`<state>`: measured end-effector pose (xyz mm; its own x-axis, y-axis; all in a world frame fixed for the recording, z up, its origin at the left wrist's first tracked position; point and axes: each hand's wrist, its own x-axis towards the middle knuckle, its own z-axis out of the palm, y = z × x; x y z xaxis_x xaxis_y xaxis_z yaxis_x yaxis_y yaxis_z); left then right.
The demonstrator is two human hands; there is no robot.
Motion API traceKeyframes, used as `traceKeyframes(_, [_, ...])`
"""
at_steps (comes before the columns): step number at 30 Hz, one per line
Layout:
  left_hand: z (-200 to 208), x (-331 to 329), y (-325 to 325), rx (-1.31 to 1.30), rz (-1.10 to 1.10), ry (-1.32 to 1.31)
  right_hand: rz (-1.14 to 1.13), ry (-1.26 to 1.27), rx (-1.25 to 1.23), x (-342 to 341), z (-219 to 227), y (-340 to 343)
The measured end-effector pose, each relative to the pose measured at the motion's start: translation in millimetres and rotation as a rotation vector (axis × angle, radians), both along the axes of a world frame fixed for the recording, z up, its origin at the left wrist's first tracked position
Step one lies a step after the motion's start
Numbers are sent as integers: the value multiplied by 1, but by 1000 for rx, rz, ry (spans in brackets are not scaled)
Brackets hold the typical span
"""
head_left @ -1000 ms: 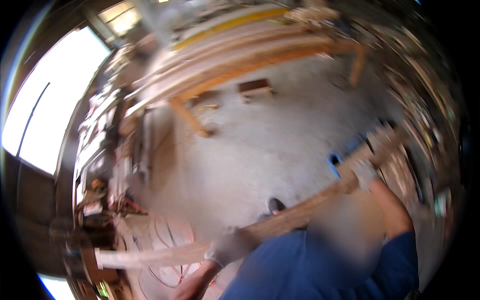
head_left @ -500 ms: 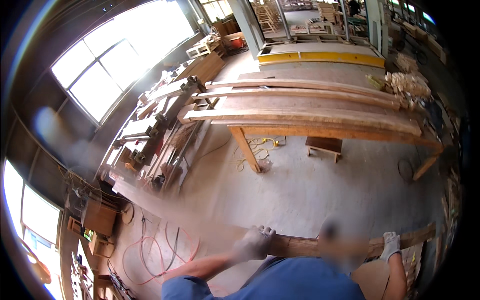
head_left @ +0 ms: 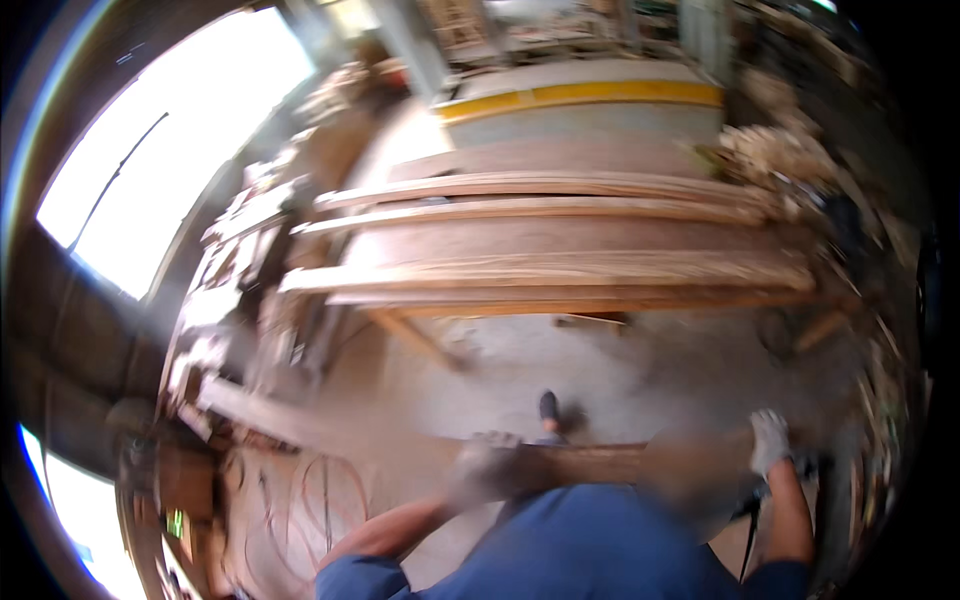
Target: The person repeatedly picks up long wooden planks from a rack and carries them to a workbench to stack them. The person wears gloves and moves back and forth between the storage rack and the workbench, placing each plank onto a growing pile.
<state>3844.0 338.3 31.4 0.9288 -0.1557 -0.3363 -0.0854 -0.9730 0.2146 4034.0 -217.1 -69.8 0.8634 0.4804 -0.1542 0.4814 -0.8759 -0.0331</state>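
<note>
A long wooden beam point(head_left: 600, 462) lies crosswise in front of my blue-clad body, its left end reaching out toward the cluttered workbench. My left hand point(head_left: 490, 465), in a pale work glove, is closed over the beam left of my body, partly smeared by blur. Farther right, my gloved right hand point(head_left: 770, 442) grips the same beam, fingers over its top. Blur hides part of the beam between the hands and toward its right end. Ahead stands a wooden table point(head_left: 580, 297) bearing several long wooden pieces, among them a near beam point(head_left: 560, 270) and a far beam point(head_left: 560, 185).
Along the left runs a workbench point(head_left: 215, 300) piled with wood and tools. A hose point(head_left: 325, 500) loops over the floor at lower left. A stool point(head_left: 592, 319) stands under the table. A yellow-edged platform point(head_left: 590, 95) is beyond it, with wood bundles point(head_left: 775, 155) at the right.
The table now appears nearer and the view has shifted. The beam has come along in both hands. A dark shoe now shows on the floor just beyond the beam.
</note>
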Motion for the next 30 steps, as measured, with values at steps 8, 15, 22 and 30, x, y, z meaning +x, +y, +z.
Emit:
traceKeyframes(8, [16, 145, 64, 71, -63, 93, -142, 62, -302, 88, 43, 88])
traceKeyframes(15, [-18, 252, 169, 101, -174, -34, -213, 240, -492, 180, 99, 192])
traceKeyframes(22, [-32, 335, 245, 168, -204, 50, -158, 168, -413, 271, 86, 248])
traceKeyframes(30, [-41, 412, 308, 161, -75, -72, -133, 86, -385, 380, 62, 317])
